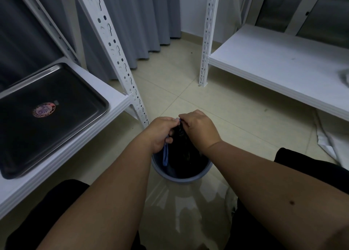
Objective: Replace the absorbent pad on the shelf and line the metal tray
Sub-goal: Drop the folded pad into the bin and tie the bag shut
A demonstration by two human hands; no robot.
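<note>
Both hands (181,130) pinch black bag (186,151); tray (90,91) sticker (43,109) unreadable.

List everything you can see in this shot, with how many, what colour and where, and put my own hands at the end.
metal tray: one, dark steel with a round sticker, unlined, on the left shelf
left shelf: one, white, left of view
right shelf: one, white, low, right of view
shelf posts: two near ones clearly seen, white, perforated, either side of the floor gap
curtain: grey, along the back wall
bin: one, grey-blue, on the floor at centre
bag: one, black, inside the bin, top gathered
drawstring: one, blue, hanging below the left hand
white sheet: crumpled, on the floor under the right shelf
left hand: closed on the bag top, above the bin
right hand: fingers pinching the bag top
</note>
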